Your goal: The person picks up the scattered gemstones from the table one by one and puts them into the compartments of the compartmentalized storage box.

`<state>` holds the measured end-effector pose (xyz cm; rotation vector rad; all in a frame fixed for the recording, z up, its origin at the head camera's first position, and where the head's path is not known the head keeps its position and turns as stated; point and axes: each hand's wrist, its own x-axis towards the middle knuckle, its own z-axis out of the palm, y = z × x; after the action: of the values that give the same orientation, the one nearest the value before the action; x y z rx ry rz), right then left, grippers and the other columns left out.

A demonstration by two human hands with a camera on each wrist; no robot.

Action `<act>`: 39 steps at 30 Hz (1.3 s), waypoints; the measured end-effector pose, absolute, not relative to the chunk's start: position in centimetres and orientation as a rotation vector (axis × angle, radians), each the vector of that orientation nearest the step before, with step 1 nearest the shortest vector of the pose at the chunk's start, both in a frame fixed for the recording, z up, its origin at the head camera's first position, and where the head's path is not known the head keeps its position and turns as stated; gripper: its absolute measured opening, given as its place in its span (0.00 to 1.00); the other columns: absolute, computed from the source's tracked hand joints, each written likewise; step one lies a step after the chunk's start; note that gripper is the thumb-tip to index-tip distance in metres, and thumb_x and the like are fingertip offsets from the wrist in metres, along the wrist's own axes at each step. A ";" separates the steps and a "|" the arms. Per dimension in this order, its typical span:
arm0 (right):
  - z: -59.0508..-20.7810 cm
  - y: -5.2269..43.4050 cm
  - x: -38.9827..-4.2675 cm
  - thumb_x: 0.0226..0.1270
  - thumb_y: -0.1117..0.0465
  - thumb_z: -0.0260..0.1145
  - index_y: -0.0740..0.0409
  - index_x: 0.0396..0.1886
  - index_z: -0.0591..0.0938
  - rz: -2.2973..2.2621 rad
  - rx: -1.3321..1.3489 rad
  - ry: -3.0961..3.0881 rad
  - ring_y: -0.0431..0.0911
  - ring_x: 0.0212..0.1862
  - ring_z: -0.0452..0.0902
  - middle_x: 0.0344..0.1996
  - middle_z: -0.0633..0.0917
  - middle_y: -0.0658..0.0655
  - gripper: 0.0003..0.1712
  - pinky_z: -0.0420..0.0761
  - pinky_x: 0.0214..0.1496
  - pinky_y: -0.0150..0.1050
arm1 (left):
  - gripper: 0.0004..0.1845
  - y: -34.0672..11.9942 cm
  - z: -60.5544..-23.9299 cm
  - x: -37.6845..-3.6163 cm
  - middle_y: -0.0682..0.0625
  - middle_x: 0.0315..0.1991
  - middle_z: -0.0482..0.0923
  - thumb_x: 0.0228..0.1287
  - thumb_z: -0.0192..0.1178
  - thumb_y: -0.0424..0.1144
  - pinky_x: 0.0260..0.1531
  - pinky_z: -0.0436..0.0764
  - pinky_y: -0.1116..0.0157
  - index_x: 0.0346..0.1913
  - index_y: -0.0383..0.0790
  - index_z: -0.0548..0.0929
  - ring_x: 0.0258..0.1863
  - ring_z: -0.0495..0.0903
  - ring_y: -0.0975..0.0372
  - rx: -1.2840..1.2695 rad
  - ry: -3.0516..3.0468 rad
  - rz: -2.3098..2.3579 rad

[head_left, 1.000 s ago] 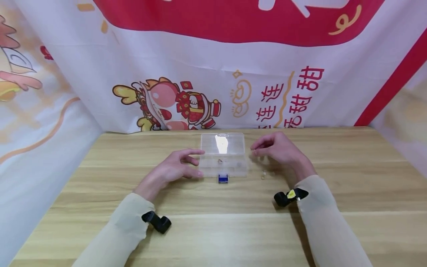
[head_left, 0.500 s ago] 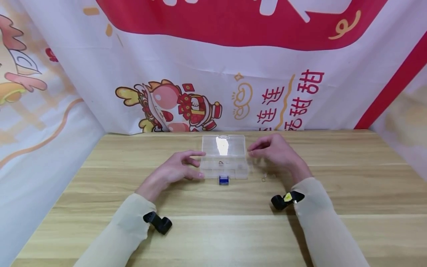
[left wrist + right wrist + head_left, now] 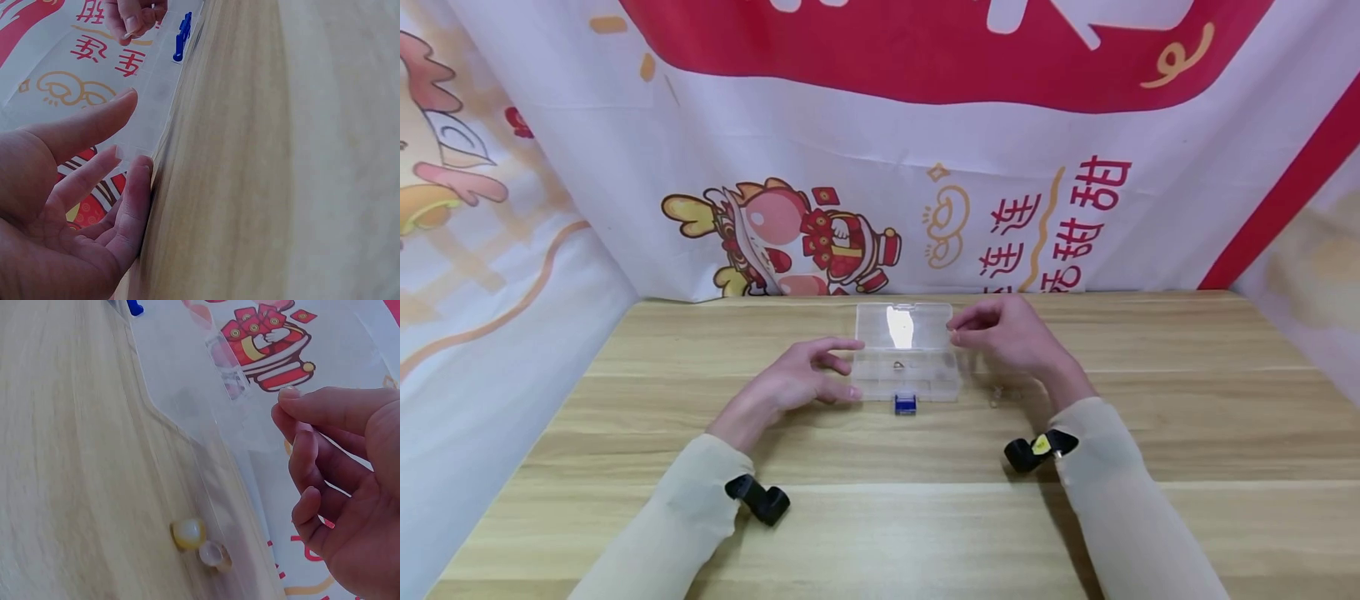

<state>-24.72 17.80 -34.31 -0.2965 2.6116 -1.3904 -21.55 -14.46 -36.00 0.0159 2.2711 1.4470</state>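
Note:
A clear plastic compartment box [image 3: 917,385] with a blue latch [image 3: 906,404] stands with its lid [image 3: 877,325] raised at the back. My left hand [image 3: 801,375] rests at the box's left end, fingers and thumb spread and touching it. At the box's right side my right hand [image 3: 1011,333] pinches a tiny pale thing [image 3: 127,35] between thumb and index finger, its kind too small to tell. A small gold-coloured ring [image 3: 898,365] lies in a rear compartment. Right of the box are a small yellow ring-like piece with a white top [image 3: 189,532] and a clear round piece [image 3: 211,553].
The box stands on a wood-grain table [image 3: 895,533], near its back edge. Behind it hangs a printed white and red cloth [image 3: 880,133], with more cloth at both sides. Each sleeve carries a black wrist camera [image 3: 767,504].
My right hand has moved left and slightly up, from beside the box to the right edge of its lid, still pinching. My left hand stays at the box's left end.

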 end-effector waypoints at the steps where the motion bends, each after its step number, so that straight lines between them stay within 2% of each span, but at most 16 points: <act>1: -34.2 17.6 -24.7 0.69 0.59 0.75 0.53 0.52 0.90 -1.393 -0.297 2.608 0.51 0.49 0.81 0.46 0.88 0.55 0.14 0.81 0.52 0.43 | 0.40 -14.5 -36.0 -21.6 0.43 0.63 0.78 0.58 0.79 0.35 0.50 0.88 0.61 0.73 0.61 0.78 0.53 0.83 0.53 0.015 2.272 1.447; 12: -33.7 15.5 -24.3 0.67 0.62 0.76 0.57 0.49 0.90 -1.429 -0.352 2.624 0.49 0.45 0.83 0.42 0.90 0.56 0.12 0.83 0.47 0.39 | 0.40 -14.3 -36.0 -21.5 0.42 0.63 0.78 0.58 0.79 0.34 0.50 0.88 0.61 0.73 0.60 0.78 0.53 0.83 0.52 0.021 2.276 1.449; 19: -33.1 14.5 -23.9 0.68 0.61 0.76 0.55 0.49 0.91 -1.434 -0.346 2.637 0.49 0.45 0.80 0.42 0.89 0.54 0.11 0.80 0.46 0.39 | 0.40 -14.3 -36.1 -21.6 0.42 0.63 0.77 0.57 0.79 0.34 0.50 0.88 0.61 0.73 0.59 0.78 0.54 0.83 0.52 0.033 2.268 1.457; 32: -32.7 12.5 -23.3 0.68 0.62 0.75 0.54 0.46 0.92 -1.472 -0.462 2.631 0.49 0.43 0.82 0.41 0.91 0.55 0.08 0.82 0.44 0.39 | 0.39 -14.4 -36.1 -21.6 0.42 0.64 0.77 0.59 0.79 0.36 0.50 0.87 0.61 0.73 0.60 0.78 0.55 0.82 0.52 0.031 2.267 1.446; 39: -32.8 11.3 -23.2 0.68 0.63 0.75 0.54 0.44 0.92 -1.467 -0.441 2.644 0.49 0.41 0.81 0.39 0.90 0.54 0.07 0.82 0.43 0.38 | 0.39 -14.5 -36.1 -21.7 0.42 0.64 0.77 0.60 0.79 0.38 0.50 0.87 0.62 0.73 0.60 0.78 0.55 0.82 0.52 0.029 2.268 1.437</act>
<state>-23.17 11.32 -32.83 -0.4412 2.6438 -1.4671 -21.71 -14.48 -36.06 0.0291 2.2683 1.4365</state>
